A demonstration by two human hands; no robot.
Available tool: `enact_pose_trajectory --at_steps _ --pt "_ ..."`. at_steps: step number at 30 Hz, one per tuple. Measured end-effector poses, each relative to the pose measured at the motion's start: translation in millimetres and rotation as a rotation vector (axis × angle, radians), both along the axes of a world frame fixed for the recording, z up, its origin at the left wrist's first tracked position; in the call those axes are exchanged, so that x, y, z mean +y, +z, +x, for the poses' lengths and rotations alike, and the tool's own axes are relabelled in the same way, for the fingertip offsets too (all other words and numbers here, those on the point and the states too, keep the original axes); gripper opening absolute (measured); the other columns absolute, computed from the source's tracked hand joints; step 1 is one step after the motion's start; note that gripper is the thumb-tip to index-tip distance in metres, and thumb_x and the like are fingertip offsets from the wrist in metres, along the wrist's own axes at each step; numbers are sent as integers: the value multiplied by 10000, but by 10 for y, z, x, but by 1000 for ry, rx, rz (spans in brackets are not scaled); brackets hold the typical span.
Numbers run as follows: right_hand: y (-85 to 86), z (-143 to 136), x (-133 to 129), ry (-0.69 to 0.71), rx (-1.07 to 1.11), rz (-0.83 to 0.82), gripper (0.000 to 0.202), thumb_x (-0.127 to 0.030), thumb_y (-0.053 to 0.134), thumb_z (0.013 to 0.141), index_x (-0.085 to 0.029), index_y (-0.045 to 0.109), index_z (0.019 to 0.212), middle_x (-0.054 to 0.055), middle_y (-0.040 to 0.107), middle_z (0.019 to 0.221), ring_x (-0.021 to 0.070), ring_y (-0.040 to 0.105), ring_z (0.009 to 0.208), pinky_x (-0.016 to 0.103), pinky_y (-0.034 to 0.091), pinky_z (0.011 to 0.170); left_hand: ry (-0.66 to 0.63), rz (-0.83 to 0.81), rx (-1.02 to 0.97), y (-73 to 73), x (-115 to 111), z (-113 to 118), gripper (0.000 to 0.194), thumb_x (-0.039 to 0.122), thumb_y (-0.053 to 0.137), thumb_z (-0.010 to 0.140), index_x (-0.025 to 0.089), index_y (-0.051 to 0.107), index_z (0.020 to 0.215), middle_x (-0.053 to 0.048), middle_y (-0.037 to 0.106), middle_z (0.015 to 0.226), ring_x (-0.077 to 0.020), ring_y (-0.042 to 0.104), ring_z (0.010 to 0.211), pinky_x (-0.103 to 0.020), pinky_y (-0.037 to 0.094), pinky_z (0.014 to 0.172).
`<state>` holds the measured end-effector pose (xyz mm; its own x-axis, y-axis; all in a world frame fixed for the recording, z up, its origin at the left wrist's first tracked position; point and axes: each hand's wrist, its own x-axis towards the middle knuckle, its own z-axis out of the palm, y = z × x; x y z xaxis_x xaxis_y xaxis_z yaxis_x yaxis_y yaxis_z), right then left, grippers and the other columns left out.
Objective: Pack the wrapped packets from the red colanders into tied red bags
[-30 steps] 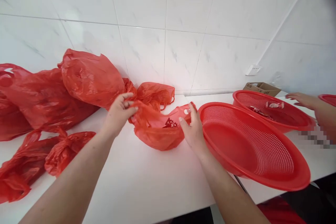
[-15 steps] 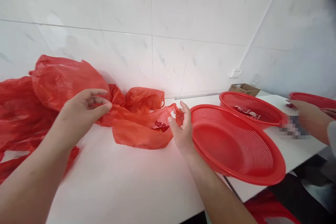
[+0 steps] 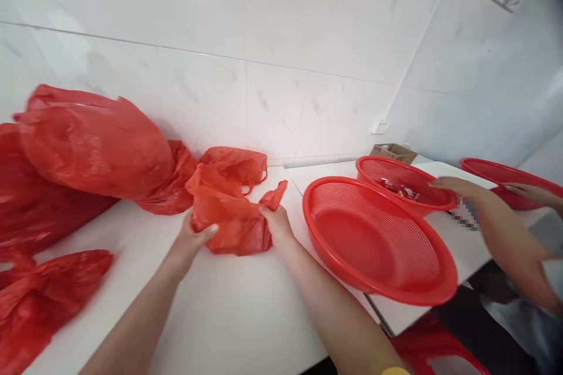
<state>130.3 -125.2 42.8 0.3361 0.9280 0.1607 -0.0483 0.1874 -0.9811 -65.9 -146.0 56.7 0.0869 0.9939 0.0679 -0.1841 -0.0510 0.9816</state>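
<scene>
A thin red plastic bag (image 3: pixel 235 225) stands on the white table (image 3: pixel 237 310), its top crumpled and partly open. My left hand (image 3: pixel 193 240) grips its left side, thumb in front and fingers behind the film. My right hand (image 3: pixel 278 224) pinches the bag's right edge near the top. What lies inside the bag is hidden. Behind it sits another red bag (image 3: pixel 237 164) with a loop handle. Just right of my right hand is a large red plastic basket (image 3: pixel 373 234) with mesh sides and nothing in it.
Full-looking red bags (image 3: pixel 97 140) are heaped at the left, with a loose red bag (image 3: pixel 57 287) nearer me. A second red basket (image 3: pixel 407 181) holds small packets. A co-worker's hand (image 3: pixel 457 187) reaches over it. A cardboard box (image 3: pixel 393 152) stands by the wall.
My left hand has moved right and down onto the bag's side. The bag is now more upright and gathered between both hands. The co-worker's hand has moved left over the second basket.
</scene>
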Motion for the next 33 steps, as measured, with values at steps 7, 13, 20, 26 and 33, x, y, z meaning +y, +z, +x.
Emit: enact_pose_trajectory --at_steps 7,13,20,26,33 --pt "334 -273 -159 299 -292 235 129 -301 567 747 -188 611 704 -23 607 661 149 540 644 238 399 572 91 -98 -109 -321 -9 45 452 366 761 669 170 613 1049 -103 686 1089 -276 625 1036 -390 488 893" --pt "284 -123 -141 110 -84 192 209 -373 664 722 -174 601 724 8 639 720 162 565 671 268 443 620 132 -35 -360 -303 -30 -117 444 345 747 696 221 589 1092 -60 642 1203 -257 596 1099 -351 510 871" --pt "-32 172 -99 358 290 76 445 -541 659 699 -215 587 994 85 673 1018 265 628 965 423 495 836 -6 -139 -452 -282 -54 -150 515 336 717 725 197 561 1195 -93 664 1156 -290 602 1091 -386 500 905" --pt "-115 133 -140 599 308 -40 501 -536 664 708 -191 604 1067 123 658 1100 287 610 1033 442 476 883 -185 -235 -404 -244 -140 -82 568 346 763 678 188 565 1186 -123 670 1135 -320 606 1081 -414 502 892" --pt "-71 99 -129 471 469 -22 353 -542 541 780 -217 623 891 67 675 960 244 617 959 413 483 837 18 -306 -498 -187 -110 182 360 307 699 753 181 601 1076 -94 681 1107 -272 641 1020 -369 540 846"
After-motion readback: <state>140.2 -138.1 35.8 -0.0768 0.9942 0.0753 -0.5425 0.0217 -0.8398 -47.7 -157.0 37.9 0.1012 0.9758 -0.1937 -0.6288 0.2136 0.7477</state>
